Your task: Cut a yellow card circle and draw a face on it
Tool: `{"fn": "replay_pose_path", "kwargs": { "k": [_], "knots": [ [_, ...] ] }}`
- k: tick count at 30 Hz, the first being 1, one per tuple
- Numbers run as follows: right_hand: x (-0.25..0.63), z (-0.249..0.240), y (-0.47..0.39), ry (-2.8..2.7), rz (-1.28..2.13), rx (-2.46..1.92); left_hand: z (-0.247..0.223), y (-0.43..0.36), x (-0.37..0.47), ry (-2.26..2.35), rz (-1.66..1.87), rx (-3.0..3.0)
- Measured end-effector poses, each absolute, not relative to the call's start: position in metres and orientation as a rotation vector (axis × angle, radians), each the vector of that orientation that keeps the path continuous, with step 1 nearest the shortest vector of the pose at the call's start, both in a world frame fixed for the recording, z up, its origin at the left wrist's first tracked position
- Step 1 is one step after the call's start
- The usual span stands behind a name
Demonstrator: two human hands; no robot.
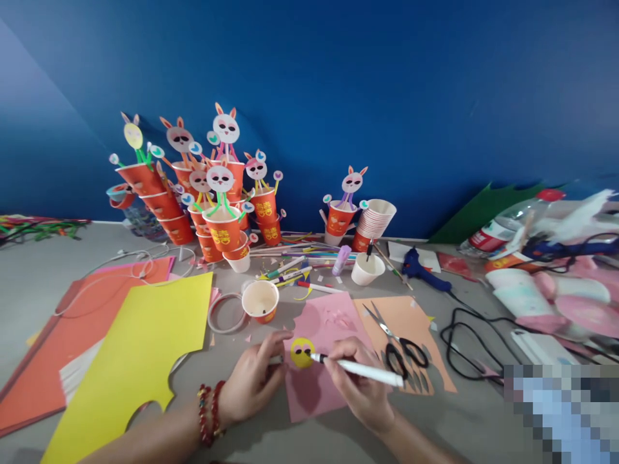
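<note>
My right hand (355, 380) grips a white marker (372, 372), its dark tip at the edge of a small yellow paper circle (298, 359). The circle carries two dark eyes with pink above them and lies on pink paper (322, 403). To the left of the circle, my left hand (256, 377) is closed with a short grey marker cap (275, 359) showing between its fingers. Its index finger reaches towards the circle's upper left edge. Beyond that hand stand a paper cup (261, 301) and a roll of tape (226, 314).
Scissors (394, 338) lie on orange paper at right, near a blue glue gun (423, 274) with a looping black cord. Yellow sheets (140, 341) cover the left side. Stacked red cups (225, 231) with paper rabbits stand behind, beside loose markers (290, 274) and a white cup (367, 270).
</note>
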State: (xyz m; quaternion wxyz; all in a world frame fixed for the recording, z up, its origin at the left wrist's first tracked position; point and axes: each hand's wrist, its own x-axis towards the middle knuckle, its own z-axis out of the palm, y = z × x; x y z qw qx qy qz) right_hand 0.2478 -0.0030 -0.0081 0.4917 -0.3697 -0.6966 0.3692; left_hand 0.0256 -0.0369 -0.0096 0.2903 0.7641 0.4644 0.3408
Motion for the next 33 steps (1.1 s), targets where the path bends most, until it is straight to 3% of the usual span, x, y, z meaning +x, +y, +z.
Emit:
{"fn": "replay_pose_path", "kwargs": {
  "k": [21, 27, 33],
  "knots": [
    [0.23, -0.008, -0.014, -1.994, 1.328, -0.548, -0.001, -0.045, 0.029, 0.918, 0.889, 2.351],
    [0.246, 0.0, 0.0, -1.797, 1.129, -0.813, -0.009, -0.044, 0.031, 1.145, 0.894, 2.432],
    [0.242, -0.004, 0.005, -2.037, 1.076, -0.817, 0.008, -0.042, 0.03, 1.207, 1.046, 2.426]
  ]
}}
